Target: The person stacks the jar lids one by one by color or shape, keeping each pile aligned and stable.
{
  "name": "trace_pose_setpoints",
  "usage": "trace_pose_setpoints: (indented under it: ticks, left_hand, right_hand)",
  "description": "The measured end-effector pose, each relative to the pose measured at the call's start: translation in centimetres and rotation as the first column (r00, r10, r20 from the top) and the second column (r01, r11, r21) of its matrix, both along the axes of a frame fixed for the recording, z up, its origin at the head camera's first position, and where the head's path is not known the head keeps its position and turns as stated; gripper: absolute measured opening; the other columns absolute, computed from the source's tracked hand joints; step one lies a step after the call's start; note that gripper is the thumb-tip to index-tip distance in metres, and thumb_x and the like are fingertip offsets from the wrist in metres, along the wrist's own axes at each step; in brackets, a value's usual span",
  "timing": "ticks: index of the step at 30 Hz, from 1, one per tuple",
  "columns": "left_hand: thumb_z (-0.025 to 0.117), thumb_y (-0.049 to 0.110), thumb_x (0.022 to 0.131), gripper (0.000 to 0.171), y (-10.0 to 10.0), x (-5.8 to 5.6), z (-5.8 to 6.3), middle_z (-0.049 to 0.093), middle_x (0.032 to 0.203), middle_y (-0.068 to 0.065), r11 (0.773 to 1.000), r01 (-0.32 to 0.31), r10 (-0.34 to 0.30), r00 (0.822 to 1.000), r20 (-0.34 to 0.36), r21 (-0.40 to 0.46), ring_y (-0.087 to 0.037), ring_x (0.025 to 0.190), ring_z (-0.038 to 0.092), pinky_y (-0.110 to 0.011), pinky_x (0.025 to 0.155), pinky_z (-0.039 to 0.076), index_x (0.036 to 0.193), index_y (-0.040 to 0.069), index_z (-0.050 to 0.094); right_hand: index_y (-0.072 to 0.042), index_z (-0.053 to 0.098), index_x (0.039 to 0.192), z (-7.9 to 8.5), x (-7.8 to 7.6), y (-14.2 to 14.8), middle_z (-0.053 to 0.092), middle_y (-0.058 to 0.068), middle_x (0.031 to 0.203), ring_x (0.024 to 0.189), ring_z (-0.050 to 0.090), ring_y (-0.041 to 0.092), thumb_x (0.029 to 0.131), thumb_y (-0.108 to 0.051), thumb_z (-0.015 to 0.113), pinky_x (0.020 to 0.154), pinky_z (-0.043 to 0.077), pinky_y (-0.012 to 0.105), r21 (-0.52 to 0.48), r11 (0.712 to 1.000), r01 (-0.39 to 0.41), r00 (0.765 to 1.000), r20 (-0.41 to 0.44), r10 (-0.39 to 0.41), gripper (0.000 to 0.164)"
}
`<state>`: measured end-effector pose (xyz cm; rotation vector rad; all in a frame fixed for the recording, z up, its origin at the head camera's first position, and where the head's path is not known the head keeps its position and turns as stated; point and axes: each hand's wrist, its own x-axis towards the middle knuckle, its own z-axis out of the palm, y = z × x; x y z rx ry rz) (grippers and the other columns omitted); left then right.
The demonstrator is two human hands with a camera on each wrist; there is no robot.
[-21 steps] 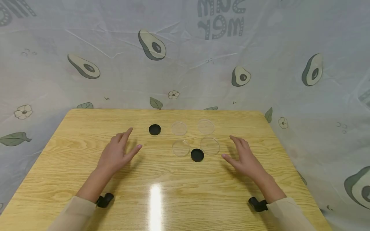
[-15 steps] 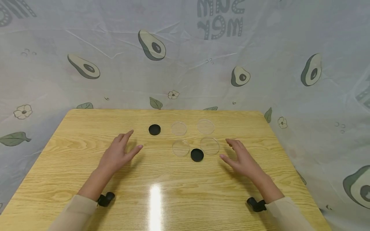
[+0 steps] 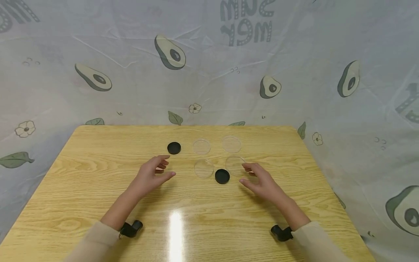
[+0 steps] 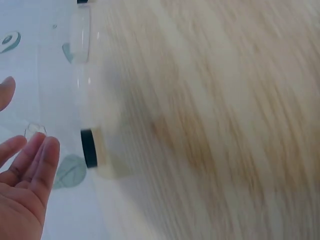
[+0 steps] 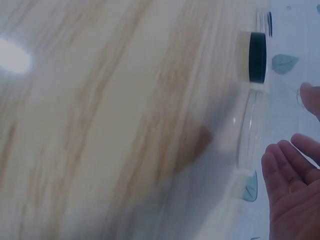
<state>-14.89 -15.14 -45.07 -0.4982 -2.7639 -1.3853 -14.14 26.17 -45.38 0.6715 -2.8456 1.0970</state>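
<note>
Several clear, shallow round dishes lie on the wooden table in two rows: a near left dish point(image 3: 204, 169), a near right dish point(image 3: 234, 164), a far left dish point(image 3: 201, 146) and a far right dish point(image 3: 231, 144). A black round lid-like disc point(image 3: 174, 148) sits left of the far row; another black disc point(image 3: 222, 176) is between the near dishes, toward the person. My left hand point(image 3: 151, 176) hovers empty just below the far black disc, fingers loosely bent. My right hand point(image 3: 262, 183) holds nothing, its fingertips overlapping the near right dish's edge in the head view.
The wooden tabletop point(image 3: 196, 225) has a bright light reflection near its front. Behind it hangs a pale curtain point(image 3: 209, 80) printed with avocados and leaves. Black wrist cameras stick out inward from both sleeves, the left camera point(image 3: 131, 228) and the right camera point(image 3: 281, 233).
Both hands have moved inward: the left to the right toward the far black disc, the right to the left up to the near right dish. Their fingers are more bent. Dishes and discs stay put.
</note>
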Motion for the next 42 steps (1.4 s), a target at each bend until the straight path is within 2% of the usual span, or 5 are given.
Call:
trace_pose_setpoints:
  ticks: [5,13,25,36,42]
  left_hand:
    - [0.079,0.016,0.095,0.058,1.4,0.1,-0.3,0.068,0.121,-0.025,0.996,0.088,-0.088,0.996,-0.008,0.021,-0.041,0.112,0.068,-0.046,0.093,0.061,0.144,-0.004,0.056]
    - [0.079,0.021,0.095,0.047,4.0,0.3,-0.9,0.07,0.12,-0.018,0.974,0.212,-0.218,0.973,0.081,0.076,-0.032,0.11,0.068,-0.037,0.093,0.06,0.133,-0.002,0.063]
    - [0.077,0.023,0.097,0.038,7.4,0.2,-1.3,0.071,0.112,-0.013,0.936,0.351,-0.353,0.932,0.085,0.038,-0.025,0.102,0.068,-0.029,0.088,0.059,0.123,-0.001,0.066]
    - [0.076,0.022,0.098,0.045,10.2,0.0,-1.3,0.064,0.124,-0.015,0.948,0.319,-0.317,0.944,0.094,-0.003,-0.024,0.108,0.065,-0.036,0.092,0.058,0.134,0.0,0.061]
    - [0.076,0.021,0.097,0.051,11.7,0.0,-1.4,0.06,0.129,-0.014,0.953,0.287,-0.286,0.958,0.028,-0.094,-0.02,0.103,0.063,-0.035,0.088,0.057,0.141,0.003,0.058]
  right_hand:
    - [0.008,0.056,0.14,-0.3,0.1,-0.7,0.061,0.027,0.136,0.124,0.062,0.041,0.098,-0.011,0.074,0.106,0.053,0.054,-0.025,0.999,-0.022,1.0,0.012,0.023,0.05]
    - [0.006,0.059,0.135,-0.7,0.1,-2.0,0.065,0.023,0.131,0.12,0.065,0.039,0.097,-0.013,0.075,0.104,0.054,0.051,-0.016,0.999,-0.046,0.999,0.017,0.046,0.045]
    - [0.005,0.063,0.13,-0.7,0.3,-3.1,0.068,0.019,0.123,0.11,0.068,0.033,0.098,-0.015,0.075,0.098,0.057,0.049,0.013,0.999,-0.046,0.999,0.0,0.046,0.039]
    - [0.004,0.058,0.138,-0.9,0.2,-4.0,0.066,0.02,0.129,0.117,0.067,0.033,0.098,-0.02,0.075,0.1,0.057,0.048,0.07,0.997,-0.03,0.998,0.048,0.027,0.05]
    - [0.003,0.057,0.14,-0.6,0.1,-4.6,0.066,0.019,0.129,0.117,0.068,0.032,0.098,-0.021,0.075,0.101,0.056,0.048,0.093,0.995,-0.016,0.998,0.062,0.011,0.052]
